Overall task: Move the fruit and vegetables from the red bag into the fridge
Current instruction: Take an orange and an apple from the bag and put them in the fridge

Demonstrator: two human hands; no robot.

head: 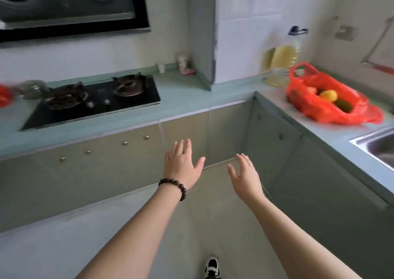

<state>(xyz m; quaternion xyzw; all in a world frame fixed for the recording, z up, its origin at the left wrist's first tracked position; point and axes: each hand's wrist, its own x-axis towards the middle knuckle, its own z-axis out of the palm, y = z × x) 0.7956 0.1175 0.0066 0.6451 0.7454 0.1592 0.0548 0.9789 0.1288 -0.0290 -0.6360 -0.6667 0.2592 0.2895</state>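
A red plastic bag lies open on the right-hand counter, near the corner. Inside it I see a yellow fruit and a dark green vegetable; other produce in it is blurred. My left hand, with a bead bracelet on the wrist, is held out over the floor, fingers straight and empty. My right hand is stretched out beside it, also empty with fingers spread. Both hands are well below and left of the bag. No fridge is in view.
A black gas hob sits in the pale green counter ahead, under a range hood. An oil bottle stands behind the bag. A steel sink is at the right edge. Cabinet doors line the corner.
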